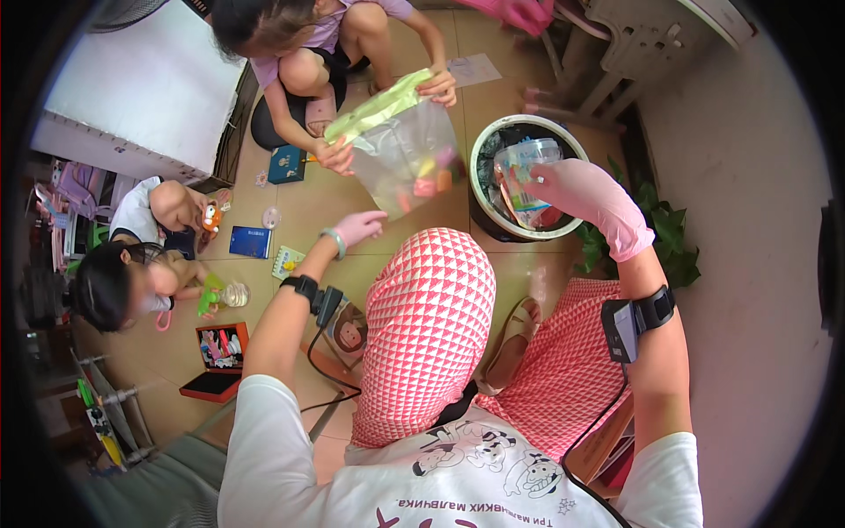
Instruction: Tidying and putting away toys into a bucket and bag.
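My left hand (360, 229), in a pink glove, holds nothing; its fingers are partly bent, close to the lower corner of a clear plastic bag (389, 148). Another person's two hands spread the bag by its yellow-green top band, and several blurred coloured pieces (432, 181) lie in its bottom. Over a round white-rimmed bin (480, 191) reaches my right hand (571, 188), also gloved in pink. Its fingers lie against a clear plastic tub (518, 158) with a printed label, tilted inside the dark-lined bin. Whether they grip the tub or only touch it is hidden.
Leafy plants (663, 228) stand between bin and wall. At left a second person squats with an orange toy (211, 218) and a green-topped spray bottle (234, 295). A blue book (250, 242), a notepad (286, 263) and an opened orange box (211, 385) lie on the tiled floor.
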The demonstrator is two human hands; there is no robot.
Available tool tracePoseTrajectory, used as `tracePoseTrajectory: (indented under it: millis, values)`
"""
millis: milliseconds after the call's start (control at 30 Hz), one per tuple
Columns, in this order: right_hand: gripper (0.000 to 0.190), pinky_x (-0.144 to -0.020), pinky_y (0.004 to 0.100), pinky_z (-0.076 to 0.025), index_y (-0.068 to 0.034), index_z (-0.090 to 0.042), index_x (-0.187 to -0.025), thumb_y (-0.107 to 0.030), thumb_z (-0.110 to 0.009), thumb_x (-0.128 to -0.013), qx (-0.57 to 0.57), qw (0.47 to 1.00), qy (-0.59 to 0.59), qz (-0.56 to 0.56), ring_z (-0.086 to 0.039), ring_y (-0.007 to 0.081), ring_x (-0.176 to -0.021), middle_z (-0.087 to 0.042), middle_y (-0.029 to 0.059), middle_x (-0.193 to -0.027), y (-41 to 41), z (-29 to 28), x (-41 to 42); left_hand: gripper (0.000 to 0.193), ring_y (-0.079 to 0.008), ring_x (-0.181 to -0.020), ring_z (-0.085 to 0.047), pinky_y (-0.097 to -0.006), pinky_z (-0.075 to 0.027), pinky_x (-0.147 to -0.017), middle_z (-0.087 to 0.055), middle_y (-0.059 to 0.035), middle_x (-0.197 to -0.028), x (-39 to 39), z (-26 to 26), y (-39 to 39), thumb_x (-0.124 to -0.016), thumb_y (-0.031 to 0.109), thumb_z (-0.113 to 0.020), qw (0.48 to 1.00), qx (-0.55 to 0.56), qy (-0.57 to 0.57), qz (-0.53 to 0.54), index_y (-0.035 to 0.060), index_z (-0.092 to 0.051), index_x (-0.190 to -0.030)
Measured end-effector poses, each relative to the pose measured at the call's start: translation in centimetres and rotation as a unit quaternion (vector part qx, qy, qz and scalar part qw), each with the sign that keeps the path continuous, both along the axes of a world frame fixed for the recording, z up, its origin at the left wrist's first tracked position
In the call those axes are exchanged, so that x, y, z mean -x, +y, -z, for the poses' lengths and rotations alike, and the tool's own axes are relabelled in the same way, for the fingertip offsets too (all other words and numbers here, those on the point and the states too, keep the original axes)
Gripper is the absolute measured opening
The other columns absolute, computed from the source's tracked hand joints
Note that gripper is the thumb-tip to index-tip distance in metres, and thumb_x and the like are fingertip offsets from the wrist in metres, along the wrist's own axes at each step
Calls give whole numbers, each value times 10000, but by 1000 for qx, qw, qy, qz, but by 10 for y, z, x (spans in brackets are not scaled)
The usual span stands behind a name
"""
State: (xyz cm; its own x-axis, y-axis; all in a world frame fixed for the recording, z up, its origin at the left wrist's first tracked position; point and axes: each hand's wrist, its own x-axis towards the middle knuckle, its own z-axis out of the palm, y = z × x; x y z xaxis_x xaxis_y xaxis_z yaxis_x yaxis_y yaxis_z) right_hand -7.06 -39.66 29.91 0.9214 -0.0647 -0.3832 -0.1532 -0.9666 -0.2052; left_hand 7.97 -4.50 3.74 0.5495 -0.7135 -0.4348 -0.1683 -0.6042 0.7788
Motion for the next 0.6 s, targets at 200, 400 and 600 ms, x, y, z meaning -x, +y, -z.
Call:
tracePoseTrajectory:
  millis: [200,400,600]
  values:
    - [300,-697,385,-439,-55,-591,-939,-282,-455,-797,-32,999,4,27,-559,336,-772,-594,181,-814,1,-7,2,305,-148,-665,-587,-265,-464,-664,-613,-64,-751,-20,12,-34,-821,279,-489,984,-169,35,43,60,-580,-1013]
    - [318,-718,357,-448,-53,-582,-1014,-259,-467,-801,-44,997,42,38,-588,290,-781,-624,127,-854,6,-21,3,312,-306,-803,-588,-387,-451,-742,-610,-156,-905,-3,34,-32,-786,212,-456,964,-216,-146,52,130,-561,-1068]
    - [295,-703,381,-456,-60,-610,-924,-284,-466,-797,-12,999,-32,13,-578,313,-776,-606,155,-826,9,-13,6,644,-323,-854,-573,-413,-448,-749,-590,-167,-968,13,45,-52,-786,191,-445,951,-269,-127,80,247,-148,-1355]
